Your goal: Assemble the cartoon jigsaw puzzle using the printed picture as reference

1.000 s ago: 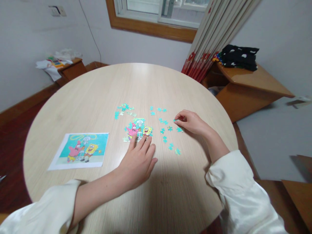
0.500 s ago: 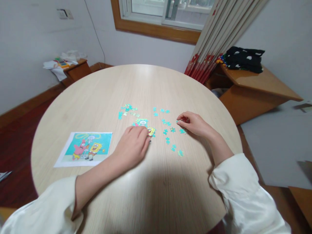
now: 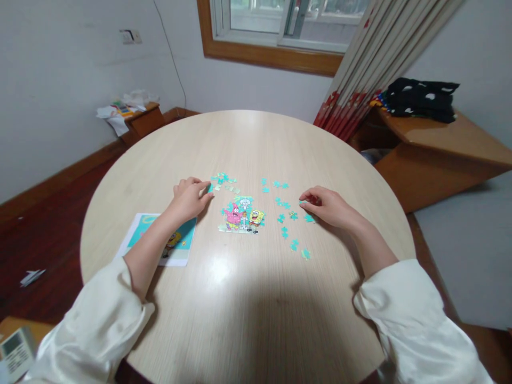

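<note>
A partly joined cartoon jigsaw puzzle [image 3: 241, 214] lies flat at the middle of the table, showing a pink, a pale teal and a yellow figure. My left hand [image 3: 189, 198] is to its upper left, thumb and index finger apart at the edge of teal puzzle pieces [image 3: 210, 188]. My right hand [image 3: 326, 205] rests low over the table on the right, thumb and index fingertips close together on a small teal puzzle piece [image 3: 301, 201], mostly hidden. Loose teal pieces [image 3: 284, 232] lie scattered between the puzzle and my right hand. Another cluster of pieces [image 3: 222, 177] sits behind the puzzle.
A printed reference picture [image 3: 186, 242] lies under my left forearm, partly covered. The round wooden table [image 3: 248, 320] fills the middle. Behind it are a window, a curtain [image 3: 348, 109] and a wooden cabinet [image 3: 440, 165] with dark cloth on top. A remote control [image 3: 18, 349] is at lower left.
My left hand has moved left and away from the joined puzzle, uncovering it, to the teal pieces. My right hand keeps about the same place on the table. The view has shifted slightly.
</note>
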{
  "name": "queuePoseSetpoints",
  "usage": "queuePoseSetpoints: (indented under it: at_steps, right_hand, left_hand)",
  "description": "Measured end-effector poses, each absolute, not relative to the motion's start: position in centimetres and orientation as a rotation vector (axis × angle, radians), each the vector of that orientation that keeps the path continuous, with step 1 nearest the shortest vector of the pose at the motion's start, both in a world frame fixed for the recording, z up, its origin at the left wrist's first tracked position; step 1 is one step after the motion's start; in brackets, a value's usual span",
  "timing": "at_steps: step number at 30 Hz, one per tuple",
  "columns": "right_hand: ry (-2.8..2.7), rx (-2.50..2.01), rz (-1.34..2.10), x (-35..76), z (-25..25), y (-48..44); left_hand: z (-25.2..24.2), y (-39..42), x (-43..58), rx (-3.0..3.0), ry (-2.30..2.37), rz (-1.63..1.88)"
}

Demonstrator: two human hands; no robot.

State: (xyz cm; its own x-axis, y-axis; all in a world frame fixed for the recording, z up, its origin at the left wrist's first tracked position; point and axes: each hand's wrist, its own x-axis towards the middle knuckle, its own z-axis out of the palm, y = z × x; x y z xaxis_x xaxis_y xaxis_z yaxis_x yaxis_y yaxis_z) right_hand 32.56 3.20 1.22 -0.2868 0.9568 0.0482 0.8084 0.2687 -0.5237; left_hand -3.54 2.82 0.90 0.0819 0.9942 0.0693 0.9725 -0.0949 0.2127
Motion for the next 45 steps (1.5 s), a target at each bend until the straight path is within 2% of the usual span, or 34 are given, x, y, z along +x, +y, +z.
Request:
queuePoseSetpoints:
  at_steps: [8,18,25,33,45]
  right_hand:
    - [-2.195,-1.601,0.575,32.7,1.2,3.2]
    - [-2.172,-1.608,0.595,32.7,1.3,3.1]
    - [-2.186,-1.605,0.588,32.6,1.3,3.2]
    - [-2.185,-1.599,0.604,32.6,1.4,3.1]
    - [-2.176,-1.594,0.595,32.5,1.4,3.0]
  left_hand:
    - [0.8,2.6,-3.5,2.224,2.122,0.282]
    - [0.3,2.8,-3.1,2.323,2.108,0.426]
    - [0.7,2.4,-2.2,2.384,2.105,0.268]
    - [0.7,2.7,-2.5,2.402,2.044,0.473]
    - [0.2,2.9,-2.7,2.429,1.907,0.523]
